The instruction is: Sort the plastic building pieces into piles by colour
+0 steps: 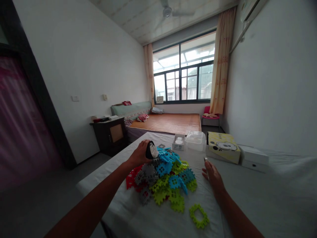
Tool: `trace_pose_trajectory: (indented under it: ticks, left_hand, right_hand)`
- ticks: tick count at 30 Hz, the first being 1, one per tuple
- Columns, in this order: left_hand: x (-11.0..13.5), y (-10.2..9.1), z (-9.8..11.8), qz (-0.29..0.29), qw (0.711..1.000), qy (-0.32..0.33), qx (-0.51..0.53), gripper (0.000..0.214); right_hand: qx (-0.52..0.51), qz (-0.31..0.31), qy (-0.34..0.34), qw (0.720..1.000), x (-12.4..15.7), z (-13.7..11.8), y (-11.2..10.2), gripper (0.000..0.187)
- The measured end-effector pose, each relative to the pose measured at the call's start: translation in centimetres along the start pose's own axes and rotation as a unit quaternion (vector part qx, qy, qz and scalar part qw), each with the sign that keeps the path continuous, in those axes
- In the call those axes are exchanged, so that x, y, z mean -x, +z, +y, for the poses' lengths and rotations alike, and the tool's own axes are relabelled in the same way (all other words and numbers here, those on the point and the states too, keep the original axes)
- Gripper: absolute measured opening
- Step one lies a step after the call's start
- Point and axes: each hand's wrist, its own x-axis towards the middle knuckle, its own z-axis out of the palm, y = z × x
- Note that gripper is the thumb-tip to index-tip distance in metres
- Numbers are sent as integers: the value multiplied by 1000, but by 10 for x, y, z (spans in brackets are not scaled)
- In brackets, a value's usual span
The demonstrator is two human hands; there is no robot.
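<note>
A heap of plastic interlocking tiles [163, 180] in red, grey, blue and green lies on a white-covered table [260, 195]. My left hand [141, 153] is closed around a small black and white object [151, 150] at the far side of the heap. My right hand [211, 175] rests on the cloth just right of the heap, fingers stretched forward and holding nothing. One green tile [198, 216] lies apart, nearer to me.
Behind the heap stand a small white box [178, 142], a clear plastic container [195, 141], a yellow cartoon box [223, 147] and a white box [255, 157]. Beyond the table are a bed with a mat [168, 122], a dark nightstand [110, 134] and a pink chair [210, 117].
</note>
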Motion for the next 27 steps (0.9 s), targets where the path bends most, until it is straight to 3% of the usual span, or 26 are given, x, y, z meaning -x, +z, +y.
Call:
trace_pose_trajectory:
  ticks: [8, 17, 27]
  left_hand:
    - [-23, 2, 3, -85, 990, 69, -94, 92]
    - [-39, -6, 9, -101, 982, 111, -114, 92]
    - [-64, -14, 38, -43, 983, 119, -134, 92]
  right_hand:
    - [6, -7, 6, 1000, 0, -2, 2, 73]
    - [23, -10, 2, 1000, 0, -4, 4, 76]
    - [31, -10, 2, 999, -3, -3, 4, 77]
